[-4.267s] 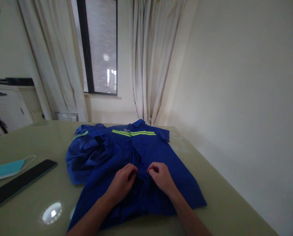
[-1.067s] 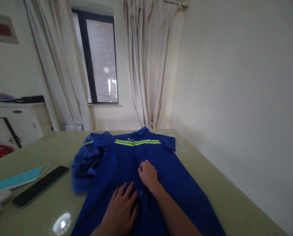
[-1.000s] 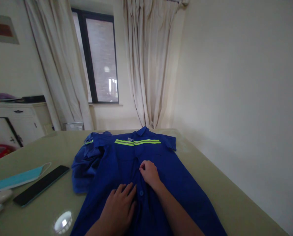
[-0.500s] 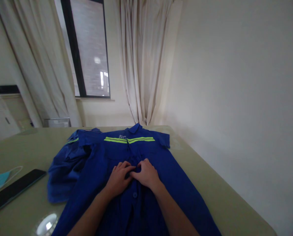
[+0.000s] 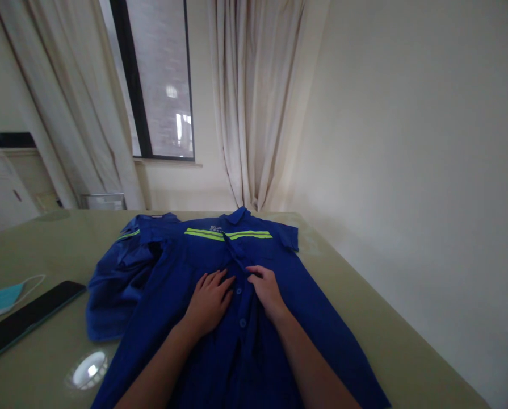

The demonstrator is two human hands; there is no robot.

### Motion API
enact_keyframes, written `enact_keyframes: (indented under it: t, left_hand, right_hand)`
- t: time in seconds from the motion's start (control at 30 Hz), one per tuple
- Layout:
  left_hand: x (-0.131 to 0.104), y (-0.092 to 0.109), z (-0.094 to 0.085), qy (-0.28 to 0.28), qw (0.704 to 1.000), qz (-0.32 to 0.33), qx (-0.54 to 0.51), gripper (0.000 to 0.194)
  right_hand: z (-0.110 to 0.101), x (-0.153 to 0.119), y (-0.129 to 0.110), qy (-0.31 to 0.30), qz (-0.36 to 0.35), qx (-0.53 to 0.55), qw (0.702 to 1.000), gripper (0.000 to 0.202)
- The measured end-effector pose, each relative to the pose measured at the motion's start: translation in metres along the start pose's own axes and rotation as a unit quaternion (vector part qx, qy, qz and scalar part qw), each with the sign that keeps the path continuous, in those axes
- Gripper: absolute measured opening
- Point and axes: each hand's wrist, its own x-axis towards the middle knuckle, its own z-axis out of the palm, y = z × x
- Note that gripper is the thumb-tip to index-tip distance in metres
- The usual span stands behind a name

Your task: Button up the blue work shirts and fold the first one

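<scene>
A blue short-sleeved work shirt (image 5: 322, 318) lies spread out, front up, with its collar at the far end and a yellow-green reflective stripe (image 5: 254, 234) across the chest. My left hand (image 5: 211, 298) rests on the front, fingers stretched out, just left of the button placket. On the other side, my right hand (image 5: 265, 287) pinches the placket's edge between thumb and forefinger. Two buttons show between and below the hands, the nearer button (image 5: 242, 322) being the clearer one. Above the hands the placket is slightly raised and twisted.
A second blue garment (image 5: 117, 284) lies crumpled at the left of the shirt on the pale green table (image 5: 390, 341). Farther left are a dark flat long object (image 5: 32, 318) and a light-blue face mask (image 5: 2, 300). The wall borders the table's right side.
My hands have moved apart from where they met at the placket. The left now lies flatter on the cloth, and another button has come into sight between them. The view has shifted slightly.
</scene>
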Motion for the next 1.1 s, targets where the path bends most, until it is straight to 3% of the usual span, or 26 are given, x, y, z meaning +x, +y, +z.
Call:
enact_keyframes:
  t: [0.13, 0.27, 0.37, 0.53, 0.7, 0.87, 0.97, 1.1]
  left_hand:
    - [0.008, 0.01, -0.008, -0.049, 0.996, 0.071, -0.022, 0.027]
    - [0.013, 0.02, -0.007, -0.054, 0.998, 0.034, 0.001, 0.025]
    - [0.013, 0.021, -0.003, -0.057, 0.998, 0.019, 0.008, 0.025]
    - [0.017, 0.018, -0.004, -0.076, 0.996, -0.014, -0.033, 0.014]
    - [0.022, 0.018, -0.008, -0.102, 0.987, -0.074, -0.099, 0.017]
    - [0.016, 0.016, -0.006, -0.03, 0.982, -0.063, -0.176, 0.012]
    - [0.013, 0.012, -0.005, 0.028, 0.963, -0.052, -0.262, 0.018]
    - [0.011, 0.009, -0.003, 0.062, 0.945, -0.034, -0.32, 0.029]
  right_hand:
    - [0.004, 0.004, 0.002, -0.011, 0.009, 0.089, 0.996, 0.032]
    - [0.007, -0.004, -0.005, -0.039, -0.079, 0.024, 0.996, 0.021]
    - [0.006, -0.008, -0.009, -0.021, -0.118, 0.018, 0.993, 0.011]
    - [0.007, -0.005, -0.007, -0.002, -0.111, 0.104, 0.988, 0.019]
    - [0.01, -0.004, -0.006, -0.038, -0.099, 0.086, 0.991, 0.02]
    - [0.009, -0.017, -0.019, -0.039, -0.118, -0.048, 0.991, 0.018]
    - [0.008, -0.026, -0.029, -0.016, -0.121, -0.161, 0.979, 0.024]
    - [0.002, -0.03, -0.034, -0.043, -0.114, -0.21, 0.97, 0.032]
